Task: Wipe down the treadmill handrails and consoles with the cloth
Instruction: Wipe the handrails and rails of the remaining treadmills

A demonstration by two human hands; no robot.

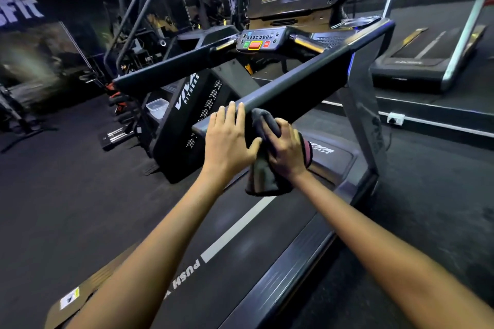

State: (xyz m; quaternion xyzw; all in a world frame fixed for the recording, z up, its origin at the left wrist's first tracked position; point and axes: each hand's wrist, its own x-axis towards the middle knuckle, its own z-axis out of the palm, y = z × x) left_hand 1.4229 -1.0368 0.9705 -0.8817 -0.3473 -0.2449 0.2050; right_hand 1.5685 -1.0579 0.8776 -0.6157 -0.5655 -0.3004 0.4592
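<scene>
Indoors, left hand (230, 139) flat on handrail (294, 83), right hand (287, 152) gripping cloth (263, 179), dark gym floor (80, 195)

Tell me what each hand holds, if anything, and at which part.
The right hand grips the grey cloth around its bunched upper part, against the handrail. The left hand holds nothing; it rests flat on the handrail's near end.
</scene>
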